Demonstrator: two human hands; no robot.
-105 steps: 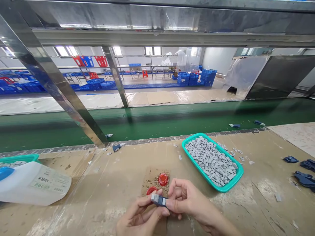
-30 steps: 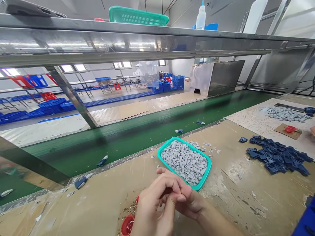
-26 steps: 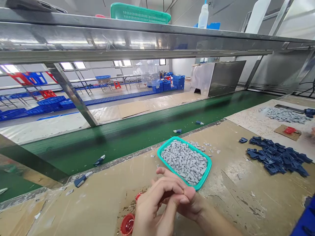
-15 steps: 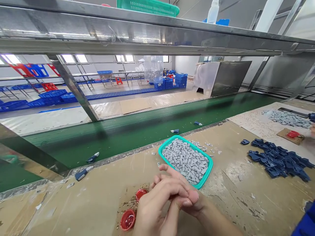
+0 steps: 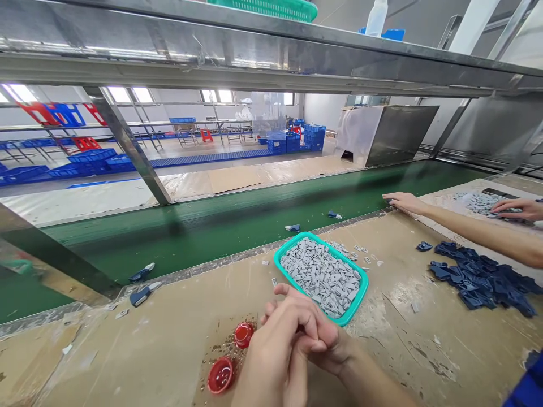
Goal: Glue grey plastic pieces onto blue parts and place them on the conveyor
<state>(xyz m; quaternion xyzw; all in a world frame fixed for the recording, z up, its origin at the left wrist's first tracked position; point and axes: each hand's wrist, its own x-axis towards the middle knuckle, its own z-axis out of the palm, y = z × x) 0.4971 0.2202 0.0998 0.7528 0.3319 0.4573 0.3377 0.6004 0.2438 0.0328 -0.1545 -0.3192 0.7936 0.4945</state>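
Note:
My left hand (image 5: 282, 333) is closed, its fingers curled against my right hand (image 5: 331, 330) near the thumb. The right hand's fingers reach out behind the left, apart and slightly bent; its palm is hidden. No part shows in either hand, though the space between them is covered. Just beyond them sits a teal basket (image 5: 362, 288) heaped with small grey plastic pieces (image 5: 318, 271). Close to the left hand are two small red cups, one (image 5: 220, 375) nearer and another (image 5: 244, 335) partly behind the hand, on a spattered patch of table.
A green conveyor belt (image 5: 220, 226) carries several dark blue parts with pale tips, such as one part (image 5: 141, 273). Another such part (image 5: 142, 295) lies on the table edge. Dark blue pieces (image 5: 479, 277) are piled right. A co-worker's hand (image 5: 403, 202) reaches the belt. A metal shelf (image 5: 254, 51) spans overhead.
The parts on the belt have shifted left. A co-worker's arms have come into view at the right, one hand at the belt. My hands stay together, with the left fingers slightly shifted.

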